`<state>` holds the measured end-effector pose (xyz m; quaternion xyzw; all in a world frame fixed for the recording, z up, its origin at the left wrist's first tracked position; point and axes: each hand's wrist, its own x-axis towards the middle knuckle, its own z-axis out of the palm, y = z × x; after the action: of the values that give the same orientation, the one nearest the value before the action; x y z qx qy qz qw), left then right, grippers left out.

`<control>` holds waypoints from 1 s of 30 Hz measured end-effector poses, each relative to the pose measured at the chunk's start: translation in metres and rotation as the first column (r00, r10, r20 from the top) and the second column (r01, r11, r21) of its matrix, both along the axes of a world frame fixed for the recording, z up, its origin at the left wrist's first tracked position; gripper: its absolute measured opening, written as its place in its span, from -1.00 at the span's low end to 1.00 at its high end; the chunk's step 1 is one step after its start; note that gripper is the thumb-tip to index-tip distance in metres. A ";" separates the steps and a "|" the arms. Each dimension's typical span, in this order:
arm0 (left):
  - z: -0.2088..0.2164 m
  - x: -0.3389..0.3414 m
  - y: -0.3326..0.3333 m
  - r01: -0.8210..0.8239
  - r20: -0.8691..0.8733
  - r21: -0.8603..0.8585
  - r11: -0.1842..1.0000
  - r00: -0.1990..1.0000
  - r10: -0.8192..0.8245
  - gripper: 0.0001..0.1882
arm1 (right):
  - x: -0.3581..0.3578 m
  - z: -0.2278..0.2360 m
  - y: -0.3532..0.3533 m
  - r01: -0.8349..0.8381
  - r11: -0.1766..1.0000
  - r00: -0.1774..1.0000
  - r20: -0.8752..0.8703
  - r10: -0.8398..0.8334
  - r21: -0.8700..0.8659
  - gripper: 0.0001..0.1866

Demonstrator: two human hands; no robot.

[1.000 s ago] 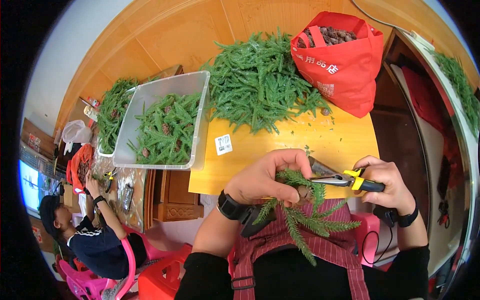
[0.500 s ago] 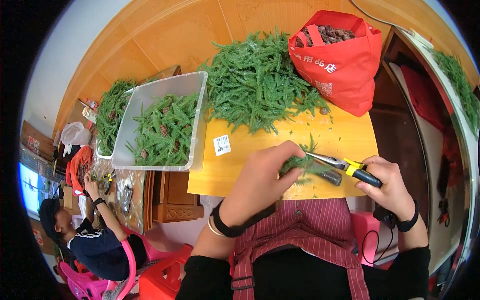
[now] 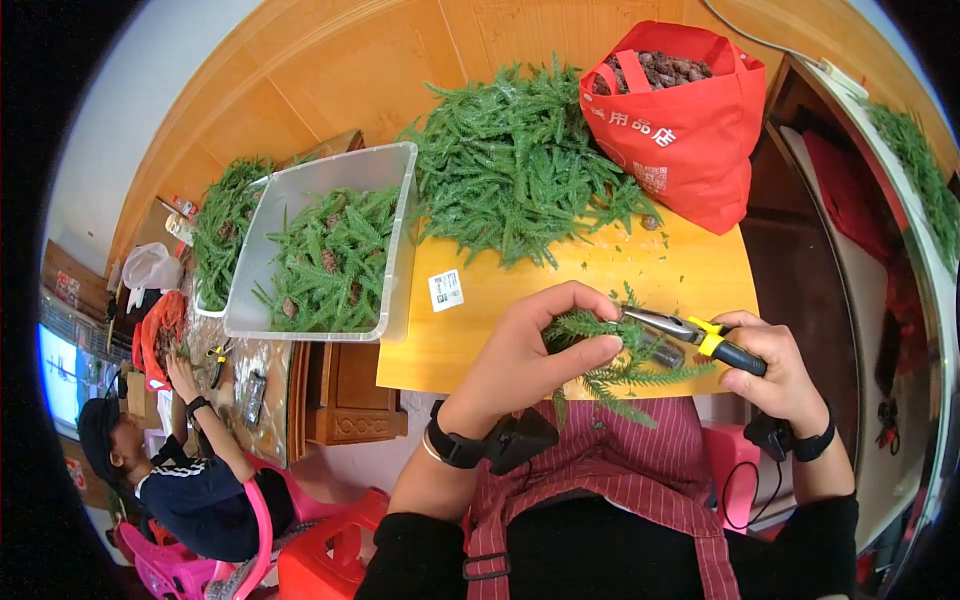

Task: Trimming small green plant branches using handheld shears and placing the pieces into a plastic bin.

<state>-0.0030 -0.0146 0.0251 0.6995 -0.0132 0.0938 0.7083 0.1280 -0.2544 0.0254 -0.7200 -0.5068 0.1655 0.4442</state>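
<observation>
Near the front edge of the yellow table (image 3: 450, 350), our left hand (image 3: 535, 345) pinches a green sprig (image 3: 625, 380), while our right hand (image 3: 775, 365) grips black-and-yellow pliers (image 3: 703, 336), their tips close to that sprig. Toward the far right corner we see a red bag (image 3: 690, 190) of brown cones (image 3: 662, 72), and next to it, along the far edge, a heap of green branches (image 3: 510, 165). At the left edge is our clear bin (image 3: 400, 260) of cone-studded greenery (image 3: 360, 225), a white label (image 3: 446, 290) lying near it

A panelled wooden wall (image 3: 350, 85) stands behind a yellow table (image 3: 480, 350), with a white wall (image 3: 150, 80) at far left and a brown cabinet (image 3: 358, 385), pink chair (image 3: 263, 525), red stool (image 3: 305, 562) and pale floor (image 3: 370, 465) lower down.
</observation>
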 end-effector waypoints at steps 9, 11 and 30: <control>-0.005 0.000 -0.003 0.065 -0.036 -0.167 0.984 0.997 -0.072 -0.84 | -0.005 0.002 0.003 0.021 0.999 0.998 0.058 -0.022 0.028 -0.77; -0.005 0.000 -0.005 0.012 -0.039 -0.116 0.993 0.999 -0.016 -0.81 | -0.006 0.002 0.000 0.080 0.997 0.987 0.140 -0.077 -0.018 -0.75; -0.005 0.003 -0.006 -0.135 0.041 -0.028 0.990 0.990 0.136 -0.89 | -0.019 0.003 0.005 0.088 0.996 0.991 0.100 -0.088 0.003 -0.62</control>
<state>-0.0004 -0.0204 0.0204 0.6877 0.0203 0.1567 0.7085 0.1088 -0.2497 0.0283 -0.7495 -0.4959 0.1099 0.4245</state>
